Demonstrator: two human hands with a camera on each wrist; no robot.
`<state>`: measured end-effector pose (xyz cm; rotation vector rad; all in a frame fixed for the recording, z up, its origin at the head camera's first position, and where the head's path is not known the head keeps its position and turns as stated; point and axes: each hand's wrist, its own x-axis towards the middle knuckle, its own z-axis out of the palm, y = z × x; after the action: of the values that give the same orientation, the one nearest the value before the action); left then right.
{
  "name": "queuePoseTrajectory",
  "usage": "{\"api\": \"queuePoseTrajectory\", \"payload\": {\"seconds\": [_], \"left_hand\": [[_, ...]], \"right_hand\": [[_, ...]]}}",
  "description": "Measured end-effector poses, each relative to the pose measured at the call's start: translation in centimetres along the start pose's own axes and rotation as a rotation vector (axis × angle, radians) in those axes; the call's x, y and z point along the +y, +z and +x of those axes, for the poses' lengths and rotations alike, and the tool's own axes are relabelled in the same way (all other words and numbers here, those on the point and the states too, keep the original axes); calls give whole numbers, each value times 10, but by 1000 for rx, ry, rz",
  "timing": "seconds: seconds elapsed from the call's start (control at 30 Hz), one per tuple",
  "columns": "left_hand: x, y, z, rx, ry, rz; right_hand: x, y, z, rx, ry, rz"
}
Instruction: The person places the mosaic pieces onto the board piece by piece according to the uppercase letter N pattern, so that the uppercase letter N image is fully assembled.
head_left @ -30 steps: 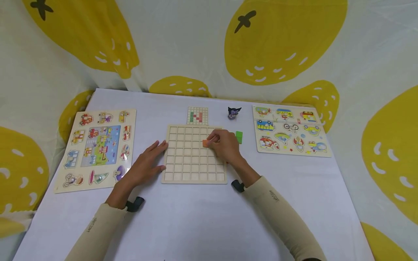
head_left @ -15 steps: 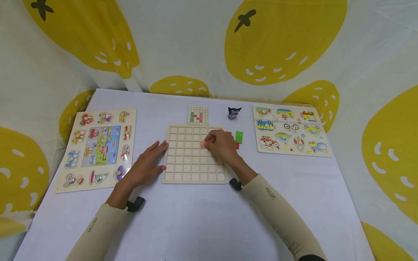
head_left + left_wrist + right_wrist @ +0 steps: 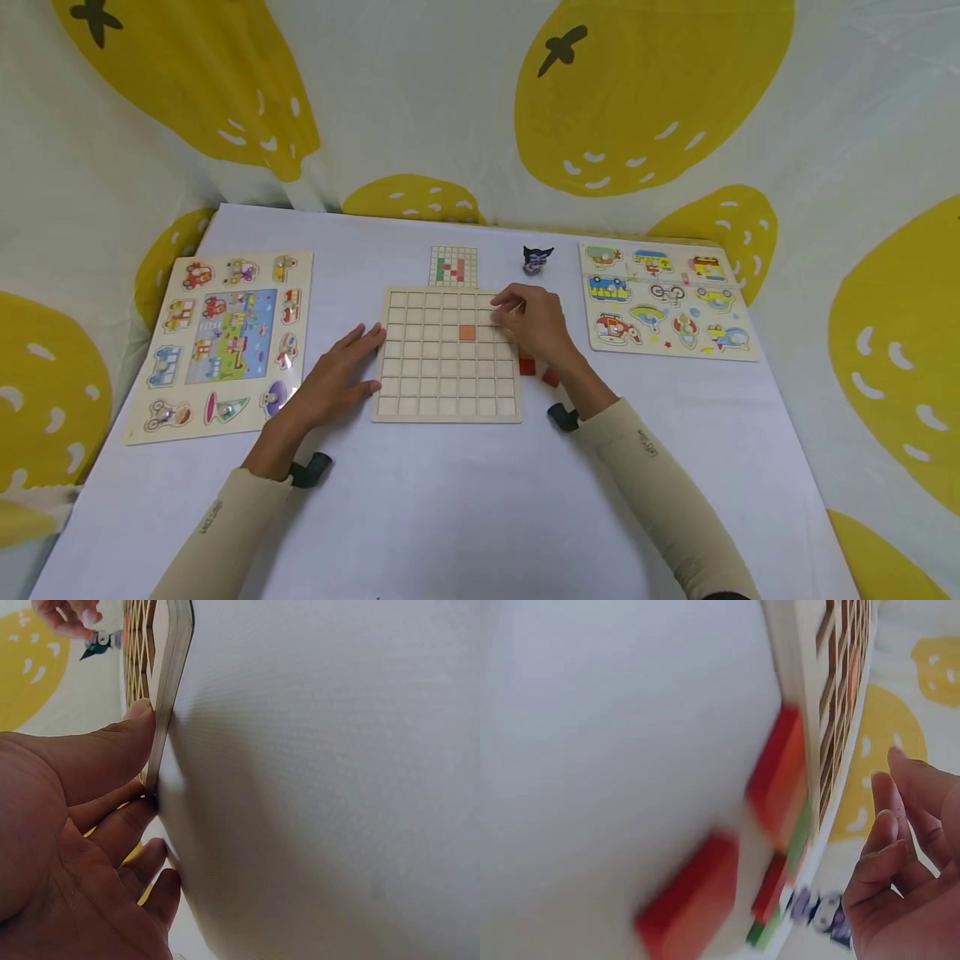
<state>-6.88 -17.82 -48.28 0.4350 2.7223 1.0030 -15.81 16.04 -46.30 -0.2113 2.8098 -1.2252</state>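
A wooden grid board (image 3: pixel 439 367) lies in the middle of the white table in the head view. One orange square tile (image 3: pixel 467 332) sits in a cell right of its centre. Over the board's upper right side hovers my right hand (image 3: pixel 534 321), fingers loosely bent and holding nothing. My left hand (image 3: pixel 335 383) touches the board's left edge; the left wrist view has its thumb (image 3: pixel 120 750) and fingertips against that edge. Red tiles (image 3: pixel 527 367) lie beside the board's right edge, and the right wrist view also shows a green tile (image 3: pixel 799 834) there, blurred.
A small card with a coloured grid pattern (image 3: pixel 453 266) lies behind the board, and a dark figurine (image 3: pixel 536 260) stands to its right. Picture puzzle boards lie at the left (image 3: pixel 228 342) and right (image 3: pixel 667 302). A patterned curtain (image 3: pixel 420 100) hangs behind the table.
My right hand has let go of the orange tile, now flat in a cell, and has moved right and slightly back. My left hand has stayed at the board's edge.
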Motion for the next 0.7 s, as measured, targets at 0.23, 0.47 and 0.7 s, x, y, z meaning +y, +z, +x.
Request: {"api": "queuePoseTrajectory", "payload": {"seconds": [0.23,0.47,0.7], "left_hand": [[-1,-1,-1,-4,-5,-2],[1,-1,-1,-11,-17,0],[-1,0,1,-24,-38,-6]], "right_hand": [[20,-21,3,50,42,-1],[31,-29,4,24,132,-66],[36,-28,7,-12,178,-102]]}}
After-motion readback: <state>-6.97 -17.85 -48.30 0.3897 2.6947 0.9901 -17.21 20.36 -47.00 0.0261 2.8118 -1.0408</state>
